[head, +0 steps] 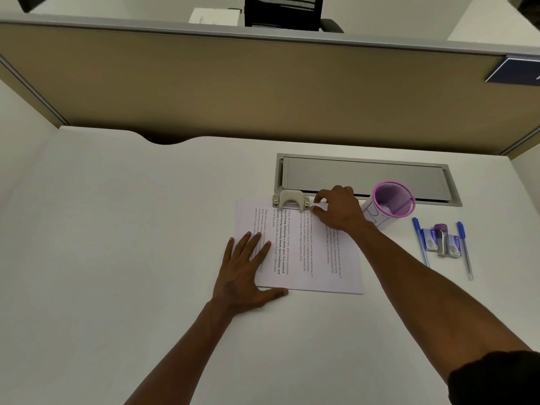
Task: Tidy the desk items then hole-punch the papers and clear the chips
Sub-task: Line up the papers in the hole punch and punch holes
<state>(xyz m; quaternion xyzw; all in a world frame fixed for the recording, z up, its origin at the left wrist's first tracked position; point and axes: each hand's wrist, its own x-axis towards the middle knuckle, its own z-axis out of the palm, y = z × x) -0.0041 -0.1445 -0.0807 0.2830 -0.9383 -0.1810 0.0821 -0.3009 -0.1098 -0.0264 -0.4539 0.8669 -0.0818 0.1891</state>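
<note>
The left hand (245, 267) lies flat, fingers straight, on the papers (306, 252). The right hand (339, 209) pinches their far edge just beside the hole punch (290, 200). A purple mesh cup (393, 203) stands beside the right hand; pens (420, 244) and stapler (442, 239) lie farther right.

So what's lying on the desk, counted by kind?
Blue pens: 2
Staple boxes: 2
Purple stapler: 1
Purple mesh pen cup: 1
Hole punch: 1
Paper stack: 1
Total: 8
</note>
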